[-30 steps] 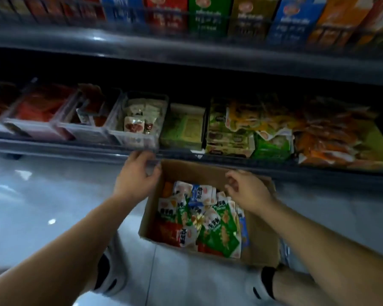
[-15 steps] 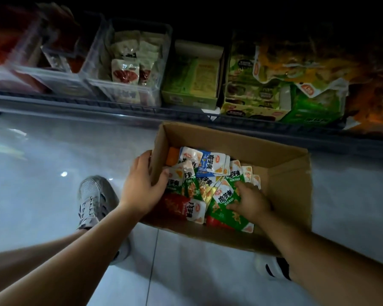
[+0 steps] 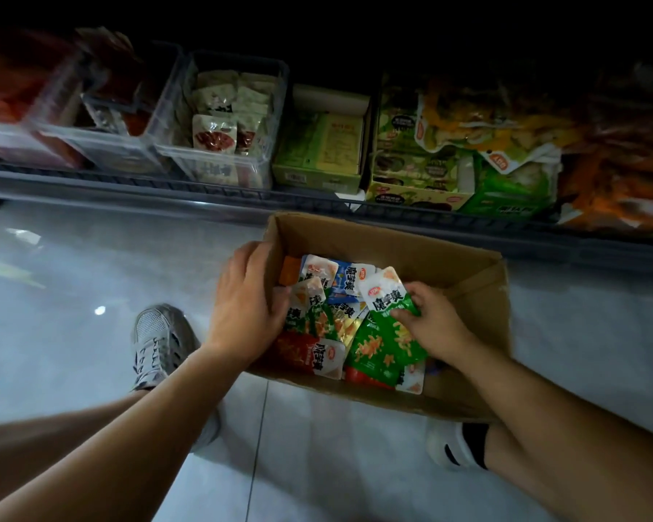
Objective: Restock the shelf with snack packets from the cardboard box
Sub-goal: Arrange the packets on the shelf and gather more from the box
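Note:
An open cardboard box (image 3: pixel 411 246) stands on the floor in front of the bottom shelf (image 3: pixel 212 192). It holds several snack packets in green, red and blue (image 3: pixel 349 278). My left hand (image 3: pixel 247 303) grips the box's left wall, thumb inside. My right hand (image 3: pixel 432 324) is inside the box and pinches a green-and-white packet (image 3: pixel 387 295), lifted slightly above the pile. A larger green packet (image 3: pixel 383 346) lies under that hand.
The shelf carries clear plastic bins (image 3: pixel 219 118) with packets, a green carton (image 3: pixel 321 148), stacked green and yellow boxes (image 3: pixel 419 171) and orange bags (image 3: pixel 619 175) at the right. My shoes (image 3: pixel 159 344) stand on the shiny tiled floor on either side of the box.
The view has dropped from the shelf to the box. My left hand took hold of the box's left wall. My right hand reached into the pile and picked up a green-and-white packet.

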